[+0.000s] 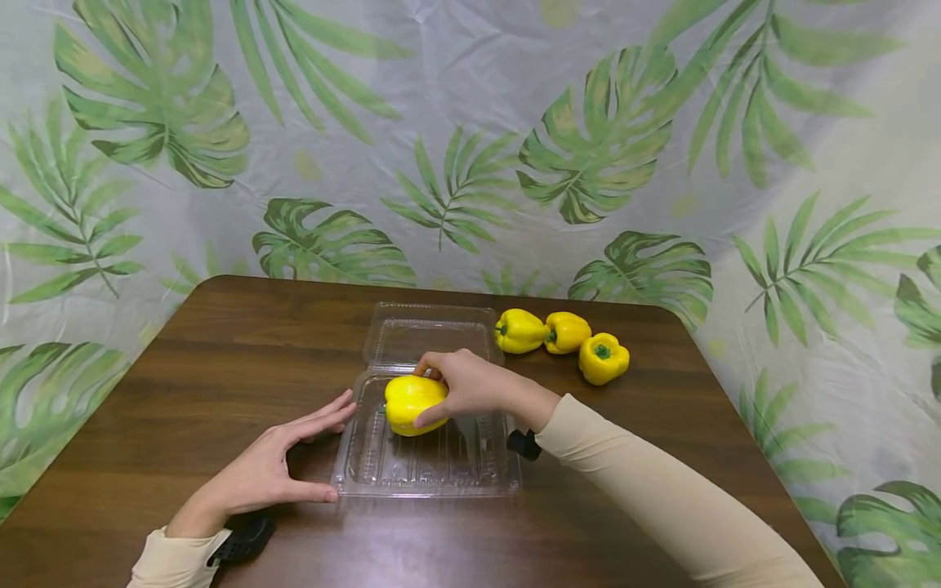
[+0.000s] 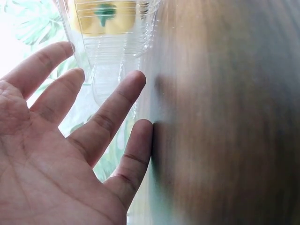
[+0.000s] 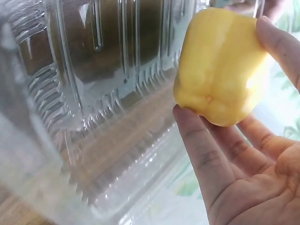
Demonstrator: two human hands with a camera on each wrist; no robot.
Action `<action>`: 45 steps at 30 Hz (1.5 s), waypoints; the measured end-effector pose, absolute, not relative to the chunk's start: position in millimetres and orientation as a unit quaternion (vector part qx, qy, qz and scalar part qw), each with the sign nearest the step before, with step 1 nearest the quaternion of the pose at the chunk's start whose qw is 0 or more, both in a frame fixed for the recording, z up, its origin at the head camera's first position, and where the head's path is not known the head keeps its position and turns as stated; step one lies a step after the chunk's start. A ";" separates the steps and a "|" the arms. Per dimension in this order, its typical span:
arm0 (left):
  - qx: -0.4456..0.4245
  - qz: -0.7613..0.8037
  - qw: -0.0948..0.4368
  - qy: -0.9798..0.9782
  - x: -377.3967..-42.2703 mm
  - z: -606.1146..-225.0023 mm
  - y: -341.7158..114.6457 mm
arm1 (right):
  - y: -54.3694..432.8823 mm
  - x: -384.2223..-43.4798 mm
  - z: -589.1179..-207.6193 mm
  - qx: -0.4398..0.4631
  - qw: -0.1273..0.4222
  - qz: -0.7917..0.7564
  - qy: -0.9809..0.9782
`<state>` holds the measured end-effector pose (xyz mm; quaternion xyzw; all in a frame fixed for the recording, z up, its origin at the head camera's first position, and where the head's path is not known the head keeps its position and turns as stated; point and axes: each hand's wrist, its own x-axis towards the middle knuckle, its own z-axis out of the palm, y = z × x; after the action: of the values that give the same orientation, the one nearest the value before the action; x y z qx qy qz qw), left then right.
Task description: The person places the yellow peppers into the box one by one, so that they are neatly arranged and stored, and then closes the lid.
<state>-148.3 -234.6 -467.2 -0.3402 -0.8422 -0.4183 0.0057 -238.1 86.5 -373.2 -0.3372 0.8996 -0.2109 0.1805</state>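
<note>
My right hand [image 1: 474, 384] grips a yellow bell pepper [image 1: 410, 404] between thumb and fingers, over the base of a clear plastic clamshell container [image 1: 441, 478]. In the right wrist view the pepper [image 3: 220, 65] shows its blossom end, with the thumb on one side and fingertips under the other. The green stem points left, toward my left hand [image 1: 275, 465]. That hand has its fingers spread at the container's left side, thumb tip near the front left corner. In the left wrist view, the fingertips [image 2: 136, 78] stand close beside the clear wall, the stem showing through it.
Three more yellow bell peppers [image 1: 520, 331] lie in a row at the back right of the brown wooden table [image 1: 250, 351]. The container's lid [image 1: 434, 331] is folded back flat behind its base. A leaf-patterned cloth [image 1: 470, 98] hangs behind the table.
</note>
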 end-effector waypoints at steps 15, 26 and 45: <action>-0.340 -0.420 0.004 -0.842 -148.2 -467.3 -235.2 | 62.9 -236.4 -381.6 -0.352 0.163 -0.174 0.905; -0.336 -0.417 0.004 -0.844 -148.3 -467.3 -235.0 | 57.5 -232.8 -383.1 -0.345 0.155 -0.161 0.912; -0.334 -0.418 0.001 -0.845 -148.1 -467.2 -235.6 | 56.7 -224.6 -385.6 -0.335 0.108 -0.124 0.928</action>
<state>-148.1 -235.6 -467.2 -0.3336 -0.8447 -0.4185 0.0006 -224.6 56.7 -385.6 -0.3354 0.9277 -0.1236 0.1075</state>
